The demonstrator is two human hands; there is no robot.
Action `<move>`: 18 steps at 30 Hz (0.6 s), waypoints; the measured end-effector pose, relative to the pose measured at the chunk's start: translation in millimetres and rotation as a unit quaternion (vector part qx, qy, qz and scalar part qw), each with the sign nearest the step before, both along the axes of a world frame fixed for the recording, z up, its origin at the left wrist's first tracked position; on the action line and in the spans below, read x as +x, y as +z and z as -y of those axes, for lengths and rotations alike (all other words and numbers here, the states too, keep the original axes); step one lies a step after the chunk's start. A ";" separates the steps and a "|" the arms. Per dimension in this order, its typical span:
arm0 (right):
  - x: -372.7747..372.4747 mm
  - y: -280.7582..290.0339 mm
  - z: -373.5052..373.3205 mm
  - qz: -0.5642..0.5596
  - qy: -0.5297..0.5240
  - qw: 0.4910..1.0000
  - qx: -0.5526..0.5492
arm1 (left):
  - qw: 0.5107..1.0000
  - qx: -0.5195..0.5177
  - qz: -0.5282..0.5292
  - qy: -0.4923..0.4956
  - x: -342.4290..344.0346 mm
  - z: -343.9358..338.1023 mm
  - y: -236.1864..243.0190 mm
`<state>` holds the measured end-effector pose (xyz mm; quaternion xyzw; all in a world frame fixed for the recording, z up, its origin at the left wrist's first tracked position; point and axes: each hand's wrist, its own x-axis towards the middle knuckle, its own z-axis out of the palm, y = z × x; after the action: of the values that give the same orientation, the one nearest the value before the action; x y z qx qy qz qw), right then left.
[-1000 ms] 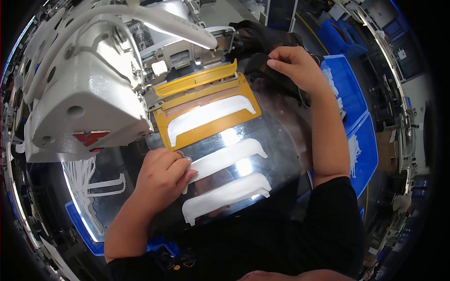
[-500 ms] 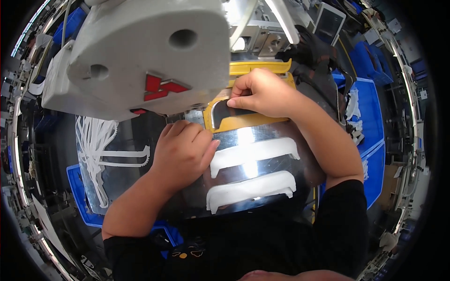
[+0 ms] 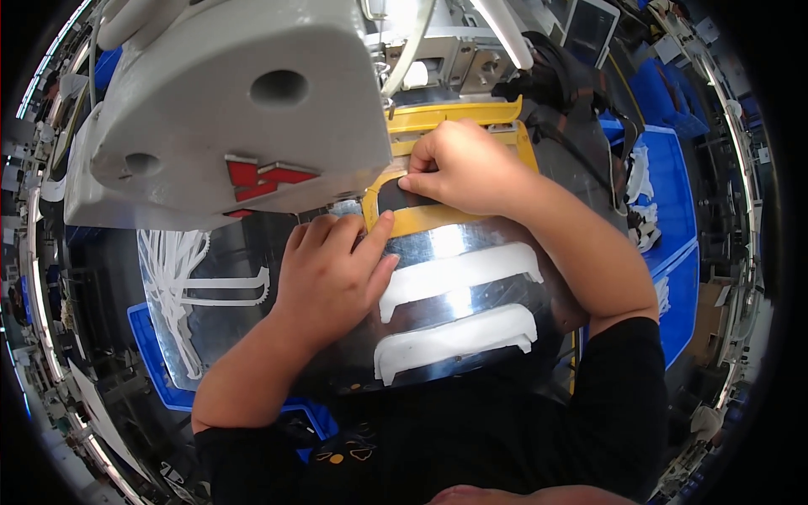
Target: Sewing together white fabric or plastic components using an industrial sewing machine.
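Left hand [image 3: 330, 268]: index finger's straightened since half a second ago, tip now by the yellow template [image 3: 433, 220]; can't tell what's under the palm
Right hand [image 3: 465, 168]: pinching black piece [image 3: 390, 197]
Black piece: on the template, partly hidden
Tabletop [image 3: 421, 244]: two curved white pieces [image 3: 461, 271]

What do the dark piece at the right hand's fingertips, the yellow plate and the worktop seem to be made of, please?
The dark piece: matte, perhaps fabric or leather; no shine. The yellow plate: smooth, perhaps plastic; evenly coloured. The worktop: probably polished metal; bright reflections.
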<state>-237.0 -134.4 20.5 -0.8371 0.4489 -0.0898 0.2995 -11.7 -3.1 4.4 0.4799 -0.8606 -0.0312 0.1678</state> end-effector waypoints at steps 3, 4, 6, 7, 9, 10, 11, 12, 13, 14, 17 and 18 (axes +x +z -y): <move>1.2 0.7 0.4 -0.016 -0.004 1.000 0.007 | 1.000 0.002 0.013 0.008 -1.4 1.0 -0.1; 1.2 0.5 0.7 -0.026 -0.003 1.000 0.009 | 1.000 -0.003 0.018 0.009 -1.7 1.1 -0.2; 1.9 1.6 0.7 -0.025 -0.004 1.000 0.010 | 1.000 -0.007 0.026 0.009 -1.8 0.6 -0.5; 2.3 2.3 0.6 -0.025 -0.002 1.000 0.010 | 0.999 -0.017 0.030 0.006 -1.4 0.6 -0.7; 2.6 2.4 0.6 -0.030 -0.002 1.000 0.006 | 0.999 -0.028 0.035 0.000 -1.0 0.9 -1.6; 2.7 2.6 0.6 -0.035 -0.001 0.999 0.001 | 0.999 -0.032 0.035 -0.003 -0.5 0.7 -2.2; 3.2 3.3 0.3 -0.035 -0.002 0.999 0.002 | 0.999 -0.035 0.035 -0.006 0.0 0.4 -2.4; 3.7 4.4 0.0 -0.039 -0.003 0.999 0.001 | 0.999 -0.035 0.036 -0.006 -0.3 0.7 -1.1; 4.1 4.8 -0.1 -0.044 -0.003 0.999 0.001 | 0.999 -0.038 0.035 -0.007 -0.9 1.2 1.0; 3.9 4.3 -0.2 -0.044 -0.004 0.999 0.002 | 0.999 -0.042 0.034 -0.008 -1.7 1.9 1.8; 3.4 3.4 0.4 -0.049 -0.002 0.999 -0.002 | 0.998 0.002 -0.069 0.014 0.1 3.9 2.1; 2.5 3.7 1.4 -0.036 0.002 0.999 0.011 | 0.998 0.002 -0.067 0.014 1.7 4.2 1.3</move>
<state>-234.6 -135.8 24.2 -0.8375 0.4587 -0.0539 0.2920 -10.0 -7.3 5.7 0.4893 -0.8403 -0.0629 0.2245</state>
